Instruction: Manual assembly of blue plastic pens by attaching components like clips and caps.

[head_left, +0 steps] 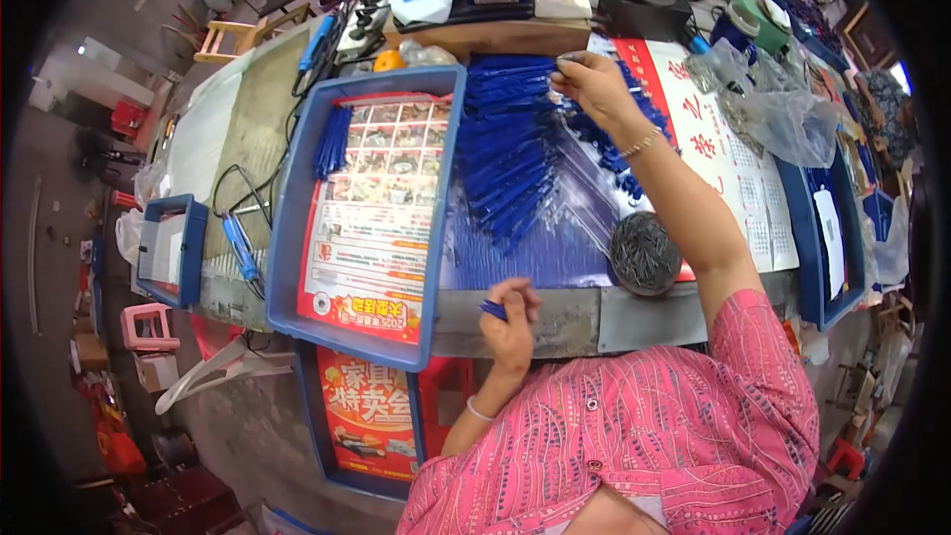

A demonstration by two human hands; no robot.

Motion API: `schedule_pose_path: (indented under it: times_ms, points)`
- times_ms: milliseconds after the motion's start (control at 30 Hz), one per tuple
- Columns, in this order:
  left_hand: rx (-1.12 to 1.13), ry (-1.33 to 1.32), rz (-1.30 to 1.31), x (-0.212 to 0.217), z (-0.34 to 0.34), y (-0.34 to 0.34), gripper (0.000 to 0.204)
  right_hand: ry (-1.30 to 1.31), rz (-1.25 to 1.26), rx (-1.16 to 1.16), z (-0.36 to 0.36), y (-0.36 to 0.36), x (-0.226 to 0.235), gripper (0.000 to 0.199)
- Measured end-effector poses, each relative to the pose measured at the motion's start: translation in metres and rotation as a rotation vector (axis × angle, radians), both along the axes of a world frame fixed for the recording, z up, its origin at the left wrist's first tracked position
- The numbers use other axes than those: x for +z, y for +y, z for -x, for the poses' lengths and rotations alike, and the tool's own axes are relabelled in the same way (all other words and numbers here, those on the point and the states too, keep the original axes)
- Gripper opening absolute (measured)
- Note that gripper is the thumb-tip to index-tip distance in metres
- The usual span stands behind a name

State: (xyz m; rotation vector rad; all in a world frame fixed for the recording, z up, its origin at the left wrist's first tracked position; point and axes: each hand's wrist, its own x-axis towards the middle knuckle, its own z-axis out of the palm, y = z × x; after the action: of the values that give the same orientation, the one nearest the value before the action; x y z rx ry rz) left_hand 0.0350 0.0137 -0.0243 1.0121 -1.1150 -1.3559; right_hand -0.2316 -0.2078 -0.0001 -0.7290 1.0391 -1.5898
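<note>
A large heap of thin blue wire-like strips (510, 149) lies on the blue sheet on the table. Over its far right side reaches my right hand (591, 87), thumb and fingertips pinched together; what sits between them is too small to make out. Close to the table's front edge, my left hand (510, 325) is curled around a few short blue strips (492, 309), whose ends poke out on its left. A round dish of dark metal pins (646, 254) rests below my right forearm. In the long blue tray (279, 238), a small bundle of blue strips (333, 142) lies on a printed flyer.
Left of the tray are a blue-handled tool (241, 243) with a cord and a small blue bin (170, 253). A red and white calendar sheet (728, 159), plastic bags (792, 124) and another blue tray (827, 248) occupy the right. A wooden box (495, 38) borders the heap's far side.
</note>
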Motion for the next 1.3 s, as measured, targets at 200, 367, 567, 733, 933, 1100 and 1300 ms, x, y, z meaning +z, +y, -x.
schedule_pose_path:
  times_ms: [200, 367, 567, 733, 933, 1100, 1300]
  points:
    - [-0.091, -0.009, 0.021, -0.021, 0.002, 0.008, 0.024, -0.088, -0.086, -0.12, -0.013, -0.068, -0.038, 0.016]
    - [-0.083, -0.006, -0.006, -0.022, 0.001, 0.007, 0.025, 0.145, -0.159, -0.132, -0.013, -0.082, -0.044, 0.019]
    - [-0.103, 0.001, -0.039, -0.019, 0.002, 0.01, 0.027, 0.394, -0.165, -0.109, -0.011, -0.06, -0.026, 0.03]
    - [-0.089, 0.011, -0.01, -0.025, 0.001, 0.01, 0.034, 0.563, -0.046, -0.03, 0.007, 0.008, 0.016, 0.03]
    - [-0.144, -0.037, 0.064, -0.019, 0.005, 0.001, 0.043, 0.92, -0.03, 0.216, 0.035, 0.154, 0.041, 0.016]
    - [-0.31, -0.003, 0.013, 0.0, 0.021, -0.005, 0.04, 1.251, -0.095, 0.298, 0.038, 0.231, 0.023, 0.019]
    - [-0.535, -0.061, -0.179, 0.016, 0.033, 0.009, 0.027, 1.471, -0.136, 0.236, 0.023, 0.253, 0.006, 0.024]
